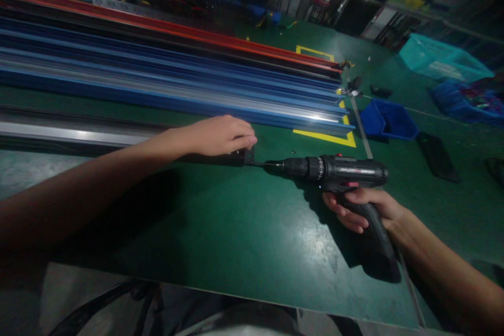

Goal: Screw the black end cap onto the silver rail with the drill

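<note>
My right hand (360, 207) is wrapped around the grip of a black cordless drill (346, 169), which points left. Its long thin bit (262, 164) reaches to the end of a long black-and-silver metal profile (90, 135); whether the tip sits in a screw is too small to tell. Curled over that same end is my left hand (226, 135), its fingers closed on the profile and partly hiding it. A small dark end piece (249, 156) shows just below the left fingertips.
Several blue profiles (177, 84) and an orange-red one (169, 26) lie behind, parallel. On the green table (236, 231) stand a blue bin (388, 118), a teal basket (441, 58) and another blue basket (452, 100). A dark flat object (437, 157) lies at right.
</note>
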`<action>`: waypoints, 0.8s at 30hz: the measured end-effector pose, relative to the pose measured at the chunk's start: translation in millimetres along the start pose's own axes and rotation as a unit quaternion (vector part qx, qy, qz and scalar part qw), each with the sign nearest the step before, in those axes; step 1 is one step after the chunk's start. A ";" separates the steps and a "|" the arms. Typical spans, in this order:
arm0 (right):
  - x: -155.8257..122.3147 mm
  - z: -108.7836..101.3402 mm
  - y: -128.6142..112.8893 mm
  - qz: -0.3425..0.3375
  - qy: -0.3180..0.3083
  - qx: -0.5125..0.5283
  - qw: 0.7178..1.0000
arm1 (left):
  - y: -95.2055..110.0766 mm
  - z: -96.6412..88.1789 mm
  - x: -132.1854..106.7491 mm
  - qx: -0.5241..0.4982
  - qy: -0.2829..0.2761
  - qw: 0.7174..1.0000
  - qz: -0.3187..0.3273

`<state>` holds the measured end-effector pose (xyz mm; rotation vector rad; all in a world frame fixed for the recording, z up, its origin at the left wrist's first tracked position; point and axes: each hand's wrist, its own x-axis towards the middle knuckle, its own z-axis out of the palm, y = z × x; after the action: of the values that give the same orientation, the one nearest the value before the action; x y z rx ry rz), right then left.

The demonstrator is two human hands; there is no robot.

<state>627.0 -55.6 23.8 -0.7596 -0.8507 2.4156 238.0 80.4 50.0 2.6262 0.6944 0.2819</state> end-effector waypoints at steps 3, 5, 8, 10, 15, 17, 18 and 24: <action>-0.4 -0.5 -0.4 -0.001 -0.001 0.006 1.000 | 0.6 -0.2 0.0 0.000 0.001 1.000 -0.002; -0.5 -0.8 -0.7 0.002 -0.002 0.008 1.000 | 0.9 -0.6 0.0 -0.002 0.000 1.000 -0.002; -0.2 -1.5 -0.8 0.007 -0.001 0.008 1.000 | 0.9 -0.9 -0.2 -0.003 0.000 1.000 -0.001; -0.2 -1.8 -0.6 0.011 0.006 0.008 1.000 | 0.7 -0.8 -0.3 -0.002 0.001 1.000 -0.001; -0.9 -1.5 -0.9 0.013 0.016 0.001 1.000 | 0.1 -0.3 -0.3 -0.004 0.000 1.000 -0.003; -0.8 -1.3 -1.2 0.014 0.018 -0.001 1.000 | -0.1 -0.3 -0.4 -0.010 0.002 1.000 -0.002; -0.7 -1.3 -1.3 0.014 0.016 -0.001 1.000 | -0.1 -0.4 -0.5 -0.011 0.003 1.000 -0.001; 0.0 -1.5 -0.9 0.009 0.009 -0.005 1.000 | -0.5 -0.6 -0.7 -0.008 0.005 1.000 0.005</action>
<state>628.1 -54.4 23.4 -0.7946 -0.8527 2.4189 237.0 80.6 50.2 2.6155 0.6791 0.3035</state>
